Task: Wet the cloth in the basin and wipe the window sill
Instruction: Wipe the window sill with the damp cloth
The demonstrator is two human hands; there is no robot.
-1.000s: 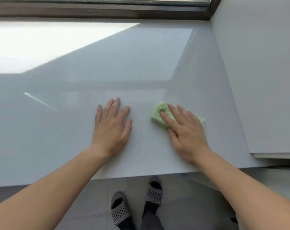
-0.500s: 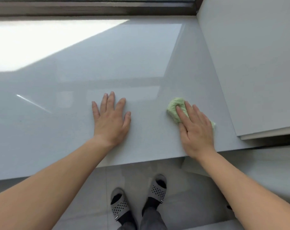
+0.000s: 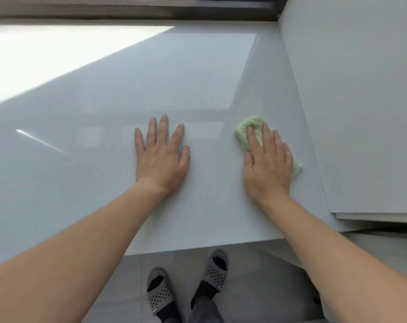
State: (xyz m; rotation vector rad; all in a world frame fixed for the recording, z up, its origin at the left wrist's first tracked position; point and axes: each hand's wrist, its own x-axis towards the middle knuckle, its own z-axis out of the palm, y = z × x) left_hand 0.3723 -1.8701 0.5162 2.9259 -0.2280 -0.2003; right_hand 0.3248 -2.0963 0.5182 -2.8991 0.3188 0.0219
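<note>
A small light-green cloth (image 3: 249, 130) lies bunched on the wide, glossy grey window sill (image 3: 104, 159), right of centre. My right hand (image 3: 267, 164) lies flat on top of it with straight fingers, pressing it down; much of the cloth is hidden beneath the palm, with a corner showing at the right. My left hand (image 3: 161, 157) rests flat on the bare sill to the left of the cloth, fingers spread, holding nothing. No basin is in view.
A grey wall panel (image 3: 361, 101) rises along the sill's right side, close to the cloth. The dark window frame (image 3: 128, 8) runs along the back. A bright sun patch covers the far left. Below the sill's front edge are my slippered feet (image 3: 186, 285) on the floor.
My right hand has slid the cloth rightward and a little away from me, toward the wall panel. My left hand has stayed flat on the sill.
</note>
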